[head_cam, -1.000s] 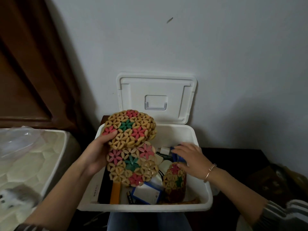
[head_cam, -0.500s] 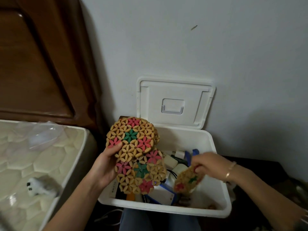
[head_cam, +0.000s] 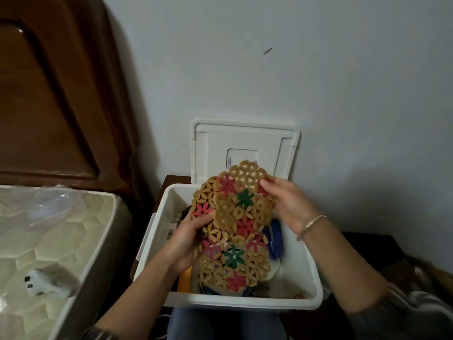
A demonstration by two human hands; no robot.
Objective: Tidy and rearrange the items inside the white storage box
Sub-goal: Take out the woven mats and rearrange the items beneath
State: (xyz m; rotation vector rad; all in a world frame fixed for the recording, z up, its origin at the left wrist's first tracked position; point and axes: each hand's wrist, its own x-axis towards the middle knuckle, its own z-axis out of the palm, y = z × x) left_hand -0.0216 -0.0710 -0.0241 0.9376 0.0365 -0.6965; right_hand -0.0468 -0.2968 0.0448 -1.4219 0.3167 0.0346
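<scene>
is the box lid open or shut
Open. The lid stands upright against the wall behind the box, leaving the box's inside exposed.

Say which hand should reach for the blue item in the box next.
Probably right. The right hand holds only the right edge of the woven mats, directly above the blue item; the left hand grips them from the opposite side.
</scene>
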